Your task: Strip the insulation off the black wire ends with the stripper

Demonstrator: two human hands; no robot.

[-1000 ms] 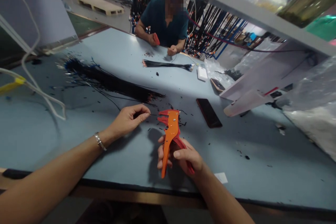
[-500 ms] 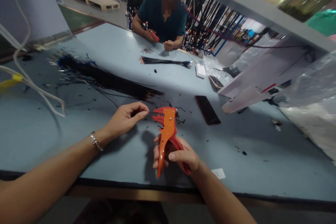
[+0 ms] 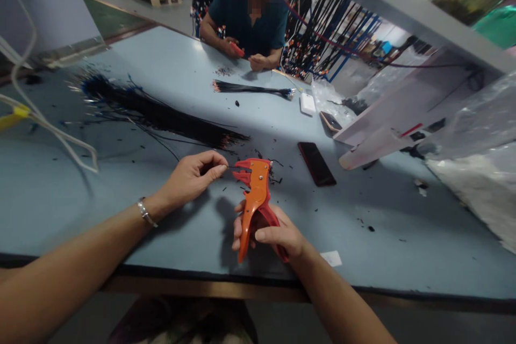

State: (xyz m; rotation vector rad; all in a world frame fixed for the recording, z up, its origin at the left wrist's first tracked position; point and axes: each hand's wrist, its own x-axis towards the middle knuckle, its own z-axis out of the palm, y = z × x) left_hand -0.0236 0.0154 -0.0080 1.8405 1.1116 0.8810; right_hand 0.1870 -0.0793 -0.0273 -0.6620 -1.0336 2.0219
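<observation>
Centrally, the left hand (image 3: 197,174) pinches a thin black wire (image 3: 233,166) between thumb and forefinger, its end reaching the pliers (image 3: 257,188) near the middle of the frame. Below them, the right hand (image 3: 282,234) wraps loosely around their handles, which stand spread; the jaws are parted too. Whether the tip lies fully between them, I cannot tell. This wire seems lined up but not yet squeezed. Dark scraps (image 3: 275,174) beside the pliers' head suggest earlier cuts, while a thick bundle of black wires (image 3: 177,118) lies left of centre; how many are finished is unclear.

Farther out, a phone (image 3: 316,164) rests right of the pliers, and a paper slip (image 3: 331,258) lies lower right, both apart from the hands. A white cord (image 3: 76,145) loops at far left, near the bundle's side. At upper centre, a co-worker (image 3: 262,24) holds a red tool (image 3: 236,49) behind a smaller wire bundle (image 3: 250,88).
</observation>
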